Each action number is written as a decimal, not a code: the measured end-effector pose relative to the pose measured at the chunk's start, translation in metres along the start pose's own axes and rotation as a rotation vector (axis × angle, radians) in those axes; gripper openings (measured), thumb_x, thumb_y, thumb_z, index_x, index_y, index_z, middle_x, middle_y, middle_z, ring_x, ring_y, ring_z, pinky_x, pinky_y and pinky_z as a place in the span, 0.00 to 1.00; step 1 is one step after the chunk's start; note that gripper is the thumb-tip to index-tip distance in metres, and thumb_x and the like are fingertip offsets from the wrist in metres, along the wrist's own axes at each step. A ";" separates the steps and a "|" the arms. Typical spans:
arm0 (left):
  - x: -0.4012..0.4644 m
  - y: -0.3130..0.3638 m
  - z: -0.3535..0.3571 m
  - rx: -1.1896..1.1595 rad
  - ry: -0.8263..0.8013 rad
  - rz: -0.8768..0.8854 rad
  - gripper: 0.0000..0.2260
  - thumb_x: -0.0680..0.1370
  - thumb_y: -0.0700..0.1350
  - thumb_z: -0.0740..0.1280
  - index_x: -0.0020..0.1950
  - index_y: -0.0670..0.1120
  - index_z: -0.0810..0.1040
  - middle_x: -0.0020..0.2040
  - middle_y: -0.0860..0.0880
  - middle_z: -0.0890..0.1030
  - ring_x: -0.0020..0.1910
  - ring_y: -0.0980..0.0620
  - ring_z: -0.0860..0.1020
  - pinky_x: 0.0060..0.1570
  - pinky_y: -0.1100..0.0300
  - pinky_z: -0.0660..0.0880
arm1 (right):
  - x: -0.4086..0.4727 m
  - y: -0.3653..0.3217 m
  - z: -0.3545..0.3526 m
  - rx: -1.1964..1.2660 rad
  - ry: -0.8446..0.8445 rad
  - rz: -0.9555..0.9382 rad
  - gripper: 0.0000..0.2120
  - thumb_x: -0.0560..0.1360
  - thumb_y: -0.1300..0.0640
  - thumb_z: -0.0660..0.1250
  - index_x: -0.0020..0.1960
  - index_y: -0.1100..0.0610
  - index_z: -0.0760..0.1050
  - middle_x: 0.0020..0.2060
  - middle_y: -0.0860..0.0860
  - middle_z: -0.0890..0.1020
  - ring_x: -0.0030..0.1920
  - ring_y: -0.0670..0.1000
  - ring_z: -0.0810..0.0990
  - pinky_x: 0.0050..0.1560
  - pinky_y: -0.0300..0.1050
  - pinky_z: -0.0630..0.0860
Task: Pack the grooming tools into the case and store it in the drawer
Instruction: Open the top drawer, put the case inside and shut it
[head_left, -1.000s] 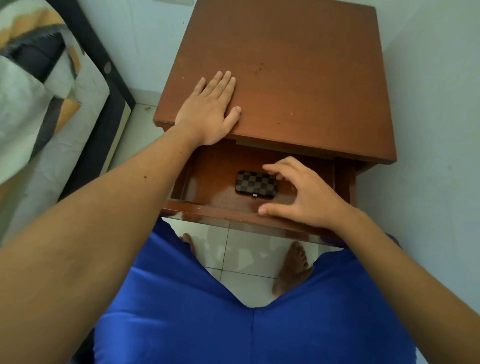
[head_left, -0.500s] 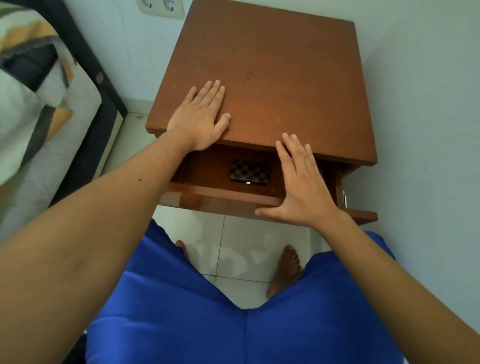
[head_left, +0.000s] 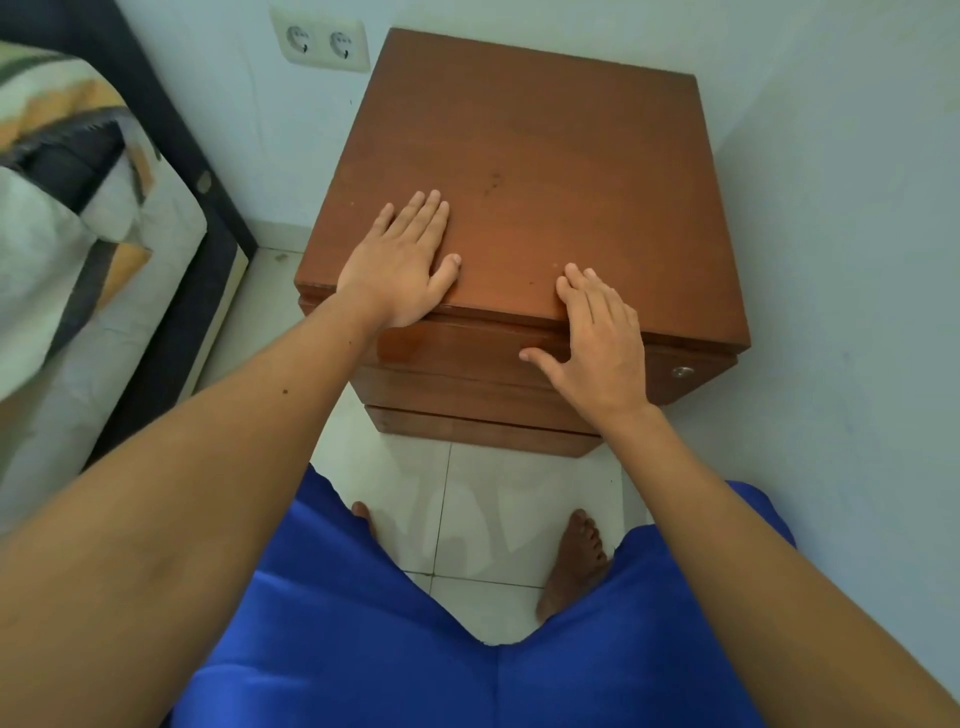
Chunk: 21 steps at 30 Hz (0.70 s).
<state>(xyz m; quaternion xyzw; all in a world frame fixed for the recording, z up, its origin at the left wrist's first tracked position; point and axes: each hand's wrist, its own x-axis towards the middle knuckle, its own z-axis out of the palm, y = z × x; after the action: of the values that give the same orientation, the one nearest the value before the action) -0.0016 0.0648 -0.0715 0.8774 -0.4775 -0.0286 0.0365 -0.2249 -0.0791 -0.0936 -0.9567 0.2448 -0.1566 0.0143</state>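
I see the wooden nightstand (head_left: 524, 171) filling the centre and upper middle of the frame. Its top drawer (head_left: 467, 351) sits flush under the front edge of the tabletop, so it looks closed. The case is not visible anywhere; I cannot tell from here where it lies.

My left hand (head_left: 400, 270) lies flat on the tabletop near its front left corner, fingers straight and together, the grip open and holding nothing. My right hand (head_left: 597, 338) rests across the front edge, right of centre: the fingers lie flat on the top, the palm and spread thumb press on the drawer front. That grip is open too.

A small round metal fitting (head_left: 681, 371) sits at the right end of the drawer front. Below it two more drawer fronts step down toward the floor.

Room is tight. The nightstand stands near the wall (head_left: 831, 260) on the right of the frame, and a narrow strip of tiled floor (head_left: 260, 312) separates it from the dark bed frame (head_left: 197, 208) on the left. A double wall socket (head_left: 322, 44) sits at upper left. I can read no writing or brand anywhere.
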 end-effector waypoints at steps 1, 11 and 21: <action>0.000 0.000 0.000 0.000 0.002 0.001 0.32 0.86 0.61 0.43 0.87 0.45 0.47 0.87 0.47 0.48 0.86 0.50 0.45 0.84 0.48 0.43 | 0.002 -0.003 0.002 0.003 0.017 0.024 0.43 0.70 0.37 0.78 0.75 0.59 0.71 0.77 0.55 0.72 0.79 0.58 0.69 0.75 0.57 0.69; 0.001 0.000 0.004 -0.003 0.019 -0.008 0.34 0.85 0.62 0.40 0.87 0.46 0.47 0.87 0.47 0.48 0.86 0.49 0.45 0.84 0.48 0.44 | 0.007 -0.001 0.007 -0.009 0.022 0.054 0.40 0.67 0.38 0.80 0.71 0.58 0.74 0.74 0.54 0.76 0.75 0.58 0.72 0.68 0.56 0.73; 0.001 -0.001 0.006 -0.007 0.024 -0.005 0.33 0.85 0.62 0.40 0.87 0.45 0.47 0.87 0.47 0.48 0.86 0.50 0.45 0.84 0.48 0.44 | 0.015 0.000 -0.004 0.096 0.077 0.041 0.24 0.81 0.37 0.62 0.64 0.55 0.78 0.66 0.51 0.80 0.65 0.54 0.77 0.60 0.51 0.72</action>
<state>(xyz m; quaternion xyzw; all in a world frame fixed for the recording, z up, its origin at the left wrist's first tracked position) -0.0007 0.0640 -0.0778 0.8786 -0.4749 -0.0197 0.0454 -0.2141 -0.0862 -0.0853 -0.9430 0.2566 -0.2047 0.0540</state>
